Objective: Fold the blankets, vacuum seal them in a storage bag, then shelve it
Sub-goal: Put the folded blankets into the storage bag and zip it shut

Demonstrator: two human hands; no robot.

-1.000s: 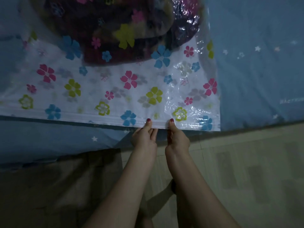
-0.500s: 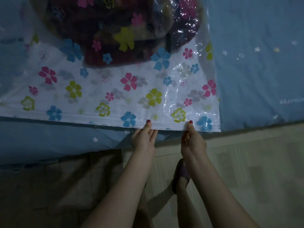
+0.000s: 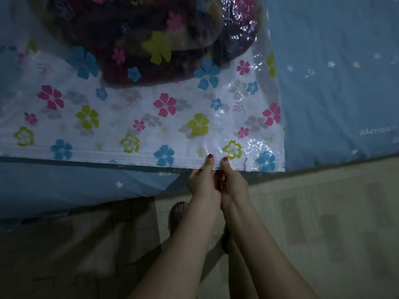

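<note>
A clear plastic storage bag printed with pink, blue and green flowers lies flat on a blue bed. Dark folded blankets fill its far end. The bag's white zip strip runs along the near edge. My left hand and my right hand sit side by side at that edge, right of centre. Each pinches the zip strip with the thumb on top and the fingers beneath.
The blue bedsheet with small stars extends to the right and hangs over the bed's near edge. Below lies a pale tiled floor. A foot in a dark sandal stands by the bed.
My right hand had slid right along the zip strip and has come back beside my left hand. My left hand has shifted slightly right along the edge.
</note>
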